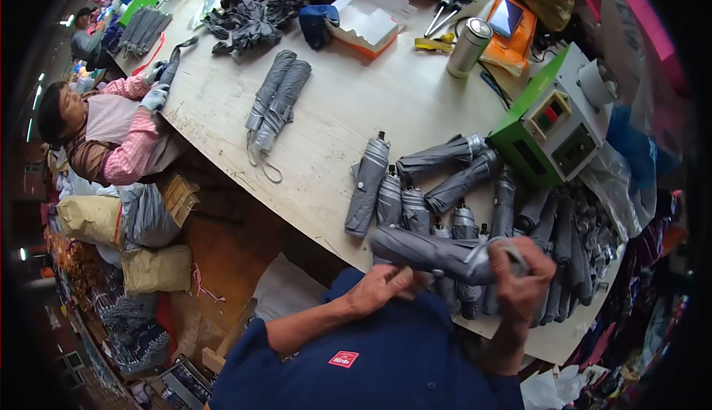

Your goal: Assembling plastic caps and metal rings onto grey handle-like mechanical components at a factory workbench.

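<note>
I hold a folded grey umbrella (430, 250) crosswise in front of my chest. My left hand (382, 288) grips its lower left part, fingers curled under the fabric. My right hand (523, 276) is closed around its right end. Just beyond it, several more folded grey umbrellas (445, 187) lie in a pile on the pale wooden table (348, 106). Two folded grey umbrellas (276, 98) with wrist loops lie apart, further up the table.
A green and white machine (552, 121) stands at the right. A metal can (469, 47), a white box (367, 21) and dark umbrella fabric (248, 24) lie at the far end. Another person in a pink checked shirt (122, 139) works at the left edge.
</note>
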Demonstrator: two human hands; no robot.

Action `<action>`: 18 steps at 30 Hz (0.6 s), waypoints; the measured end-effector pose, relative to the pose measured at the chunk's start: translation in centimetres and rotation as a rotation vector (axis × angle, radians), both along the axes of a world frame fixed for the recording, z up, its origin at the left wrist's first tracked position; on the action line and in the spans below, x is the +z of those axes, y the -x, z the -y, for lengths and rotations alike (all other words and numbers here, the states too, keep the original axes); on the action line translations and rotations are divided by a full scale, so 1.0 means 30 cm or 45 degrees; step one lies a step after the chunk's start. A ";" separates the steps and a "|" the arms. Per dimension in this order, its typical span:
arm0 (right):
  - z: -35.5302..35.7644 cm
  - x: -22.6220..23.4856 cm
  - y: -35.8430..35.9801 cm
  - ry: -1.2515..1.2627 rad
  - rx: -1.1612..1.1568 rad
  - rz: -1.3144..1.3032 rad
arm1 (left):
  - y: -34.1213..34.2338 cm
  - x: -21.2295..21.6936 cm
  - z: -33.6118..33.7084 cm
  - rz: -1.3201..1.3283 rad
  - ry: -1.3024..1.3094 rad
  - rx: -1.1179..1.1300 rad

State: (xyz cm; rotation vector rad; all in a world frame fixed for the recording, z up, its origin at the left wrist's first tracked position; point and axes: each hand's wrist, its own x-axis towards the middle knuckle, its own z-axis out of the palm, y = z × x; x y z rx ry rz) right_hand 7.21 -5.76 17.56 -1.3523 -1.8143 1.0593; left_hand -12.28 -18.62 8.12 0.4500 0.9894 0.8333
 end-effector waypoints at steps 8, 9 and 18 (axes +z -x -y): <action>0.127 -0.228 0.171 0.180 0.528 -0.224 | 0.395 -0.125 -0.328 -1.087 -0.086 0.486; 0.136 -0.255 0.153 0.377 0.559 -0.220 | 0.439 -0.133 -0.365 -1.544 -0.020 0.370; 0.124 -0.297 0.160 0.538 0.576 -0.031 | 0.888 -0.432 -0.532 -2.755 -0.549 0.002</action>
